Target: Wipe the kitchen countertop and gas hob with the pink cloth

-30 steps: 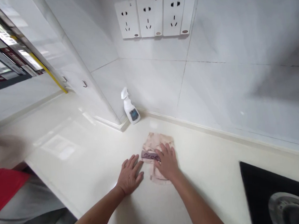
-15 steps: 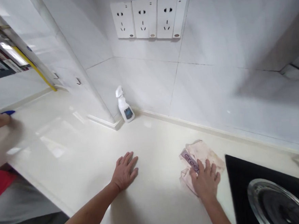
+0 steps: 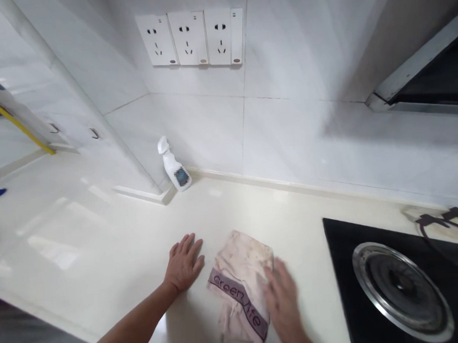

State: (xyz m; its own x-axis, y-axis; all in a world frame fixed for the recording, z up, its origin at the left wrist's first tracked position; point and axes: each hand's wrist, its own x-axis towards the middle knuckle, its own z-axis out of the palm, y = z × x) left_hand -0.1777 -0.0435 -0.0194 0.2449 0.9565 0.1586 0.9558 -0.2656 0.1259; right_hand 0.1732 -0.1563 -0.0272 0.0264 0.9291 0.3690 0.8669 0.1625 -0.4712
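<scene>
L hand (image 3: 183,263) spread on counter (image 3: 295,219), R hand (image 3: 284,299) blurred at cloth (image 3: 240,283), grip unclear, work prob underway, amt remaining can't tell.

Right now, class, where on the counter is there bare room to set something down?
Bare counter runs between the spray bottle and the cloth, and between the right hand and the black hob. It is crowded around the cloth: left hand beside it, right hand at its edge.
</scene>
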